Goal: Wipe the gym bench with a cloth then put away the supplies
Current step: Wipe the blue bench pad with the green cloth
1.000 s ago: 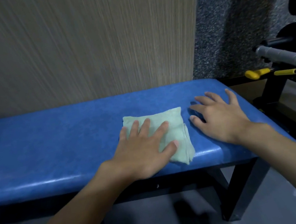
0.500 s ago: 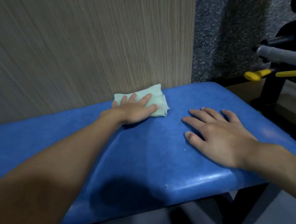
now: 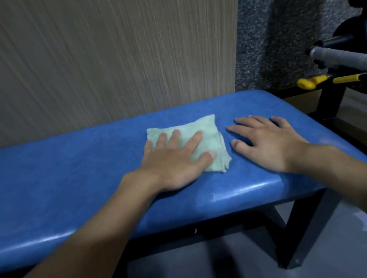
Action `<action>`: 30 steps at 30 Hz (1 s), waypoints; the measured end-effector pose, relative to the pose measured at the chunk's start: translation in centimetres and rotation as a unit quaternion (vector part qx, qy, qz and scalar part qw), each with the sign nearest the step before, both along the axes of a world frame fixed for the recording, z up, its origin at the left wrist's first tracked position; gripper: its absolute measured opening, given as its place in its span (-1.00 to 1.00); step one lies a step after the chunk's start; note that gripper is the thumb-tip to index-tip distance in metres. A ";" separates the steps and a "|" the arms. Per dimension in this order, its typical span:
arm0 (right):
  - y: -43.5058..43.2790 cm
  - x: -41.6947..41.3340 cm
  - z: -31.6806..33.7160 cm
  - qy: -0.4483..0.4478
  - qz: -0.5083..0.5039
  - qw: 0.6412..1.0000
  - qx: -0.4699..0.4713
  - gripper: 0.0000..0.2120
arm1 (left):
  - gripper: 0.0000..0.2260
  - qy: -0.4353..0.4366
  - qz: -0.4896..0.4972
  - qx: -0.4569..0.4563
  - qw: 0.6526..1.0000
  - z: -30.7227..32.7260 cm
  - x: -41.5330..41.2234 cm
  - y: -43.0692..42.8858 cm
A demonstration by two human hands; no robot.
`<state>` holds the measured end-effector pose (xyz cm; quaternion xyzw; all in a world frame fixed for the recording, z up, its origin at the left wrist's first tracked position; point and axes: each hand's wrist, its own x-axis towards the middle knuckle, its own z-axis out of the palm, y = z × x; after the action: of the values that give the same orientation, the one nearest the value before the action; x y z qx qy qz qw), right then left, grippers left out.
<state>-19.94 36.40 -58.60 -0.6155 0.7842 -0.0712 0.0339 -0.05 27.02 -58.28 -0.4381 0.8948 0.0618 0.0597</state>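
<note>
The pale green cloth (image 3: 207, 124), folded into a thick square, lies on the blue padded tabletop (image 3: 65, 180) of the gym bench, about midway between its far and near edges and toward its right end. The left hand (image 3: 174, 161) presses it down, its grip spread flat: fingers straight and fanned, thumb on the near corner, nothing pinched. The right hand (image 3: 271, 142) rests just beside the cloth, also spread flat on the vinyl and holding nothing.

Only palm friction holds the cloth, so a quick stroke could let the hand slide over it. The loose layers at the near right corner could then bunch or unfold. A pull carried too far toward the body could drag the cloth over the front edge onto the floor (image 3: 336, 247). The patch under the right hand, and the long left stretch, look likely to be missed.

Half a second ago the left arm was stretched out and the cloth sat at the far edge against the wall panel (image 3: 94, 57). Now it is drawn back toward the middle. The right hand has stayed planted.
</note>
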 end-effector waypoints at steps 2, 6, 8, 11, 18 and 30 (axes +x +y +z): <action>0.1 0.1 0.3 0.013 -0.001 1.000 0.015 -0.47 | -0.41 0.000 -0.013 -0.011 1.000 -0.2 1.6 3.0; -0.2 0.3 1.0 0.042 0.005 0.999 0.013 -0.50 | -0.41 -0.004 -0.022 -0.027 0.999 -0.3 2.8 5.1; -0.4 0.4 0.9 0.002 0.003 1.000 0.010 -0.49 | -0.41 -0.007 -0.020 -0.015 1.000 -0.3 2.6 4.3; -0.4 0.3 0.2 0.002 -0.001 0.999 0.042 -0.45 | -0.41 -0.012 -0.016 0.009 1.000 0.0 1.6 1.6; -0.5 0.3 -0.2 0.021 0.002 0.999 0.036 -0.44 | -0.41 -0.001 0.025 0.004 1.000 0.3 -3.2 -9.1; -0.2 0.7 -0.2 0.017 -0.004 1.000 0.022 -0.44 | -0.37 0.009 0.040 0.008 0.999 0.3 -4.1 -11.7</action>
<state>-19.22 36.19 -58.76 -0.6130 0.7882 -0.0437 0.0333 -4.17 15.35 -57.96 -0.4721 0.8767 0.0756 0.0526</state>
